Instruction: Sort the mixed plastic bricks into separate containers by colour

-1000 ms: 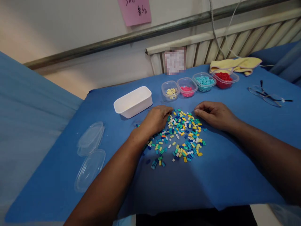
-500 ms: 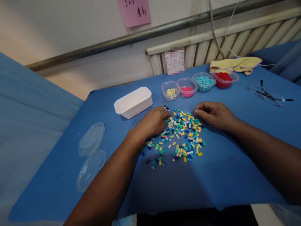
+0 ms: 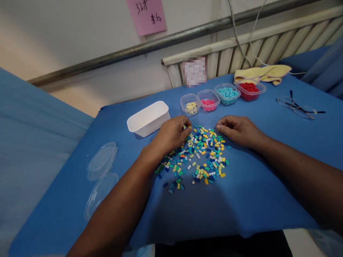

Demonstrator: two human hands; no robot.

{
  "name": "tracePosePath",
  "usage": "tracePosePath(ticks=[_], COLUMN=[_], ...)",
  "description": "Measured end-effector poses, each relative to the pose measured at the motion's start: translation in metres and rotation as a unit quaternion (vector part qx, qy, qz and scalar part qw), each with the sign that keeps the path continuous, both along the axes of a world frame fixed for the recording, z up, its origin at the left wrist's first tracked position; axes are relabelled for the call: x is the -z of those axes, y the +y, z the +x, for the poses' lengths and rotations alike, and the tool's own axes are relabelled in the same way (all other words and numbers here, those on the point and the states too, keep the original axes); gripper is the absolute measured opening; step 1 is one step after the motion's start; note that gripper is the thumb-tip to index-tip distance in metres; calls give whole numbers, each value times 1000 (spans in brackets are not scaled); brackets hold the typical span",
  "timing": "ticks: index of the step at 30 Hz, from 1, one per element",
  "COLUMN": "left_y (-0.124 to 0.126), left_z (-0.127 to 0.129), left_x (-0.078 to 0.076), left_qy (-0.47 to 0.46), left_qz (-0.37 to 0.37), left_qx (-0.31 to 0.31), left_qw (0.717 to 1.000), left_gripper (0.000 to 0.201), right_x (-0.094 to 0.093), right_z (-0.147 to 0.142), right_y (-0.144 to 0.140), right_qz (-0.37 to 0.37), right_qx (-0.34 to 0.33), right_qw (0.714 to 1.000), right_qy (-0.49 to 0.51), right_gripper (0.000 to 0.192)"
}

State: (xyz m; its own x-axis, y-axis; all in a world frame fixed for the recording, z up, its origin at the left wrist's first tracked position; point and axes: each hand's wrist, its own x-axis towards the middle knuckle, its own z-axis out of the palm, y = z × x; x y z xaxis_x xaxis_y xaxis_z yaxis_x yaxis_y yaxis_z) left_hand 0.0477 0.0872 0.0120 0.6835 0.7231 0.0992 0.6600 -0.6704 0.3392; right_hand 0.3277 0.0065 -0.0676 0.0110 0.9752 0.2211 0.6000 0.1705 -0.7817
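Observation:
A pile of small coloured bricks [image 3: 200, 153] in yellow, green, blue and white lies spread on the blue cloth [image 3: 241, 200]. My left hand [image 3: 171, 135] rests on the pile's far left edge with its fingers curled. Its fingertips pinch a small brick beside the white tub [image 3: 148, 117]. My right hand [image 3: 238, 130] lies at the pile's far right edge, fingers curled and thumb against forefinger. I see nothing in it.
Behind the pile stand clear containers of yellow [image 3: 181, 101], pink [image 3: 217, 97], turquoise [image 3: 217, 89] and red [image 3: 264, 87] bricks. Two clear lids [image 3: 102, 160] lie at the left. Glasses [image 3: 297, 107] and a yellow cloth [image 3: 262, 74] are at the right, with a radiator [image 3: 241, 53] behind.
My left hand has lifted its fingertips off the pile and drawn back a little toward the white tub. The right hand has stayed put. The view has shifted slightly.

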Motion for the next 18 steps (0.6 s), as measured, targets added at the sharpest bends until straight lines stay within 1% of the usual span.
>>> tracePosePath(ticks=[3, 6, 8, 14, 16, 18], left_y=[5, 7, 6, -3, -5, -5], left_z=[18, 33, 37, 38, 33, 24], left_x=[2, 7, 10, 15, 12, 4], left_qy=[50, 112, 127, 118, 96, 54], left_qz=[4, 11, 19, 34, 34, 45], left_qx=[22, 18, 14, 36, 33, 13], left_qw=[998, 993, 992, 992, 994, 997], left_gripper=[17, 17, 18, 20, 19, 19], right_x=[3, 5, 7, 9, 9, 9], right_z=[0, 1, 1, 2, 2, 2], right_y=[1, 3, 3, 6, 6, 7], right_qz=[2, 7, 14, 21, 23, 24], right_qx=[0, 0, -3, -7, -11, -14], right_qw=[1000, 1000, 1000, 1000, 999, 999], right_qy=[6, 16, 19, 21, 22, 25], right_gripper=[24, 24, 24, 23, 22, 22])
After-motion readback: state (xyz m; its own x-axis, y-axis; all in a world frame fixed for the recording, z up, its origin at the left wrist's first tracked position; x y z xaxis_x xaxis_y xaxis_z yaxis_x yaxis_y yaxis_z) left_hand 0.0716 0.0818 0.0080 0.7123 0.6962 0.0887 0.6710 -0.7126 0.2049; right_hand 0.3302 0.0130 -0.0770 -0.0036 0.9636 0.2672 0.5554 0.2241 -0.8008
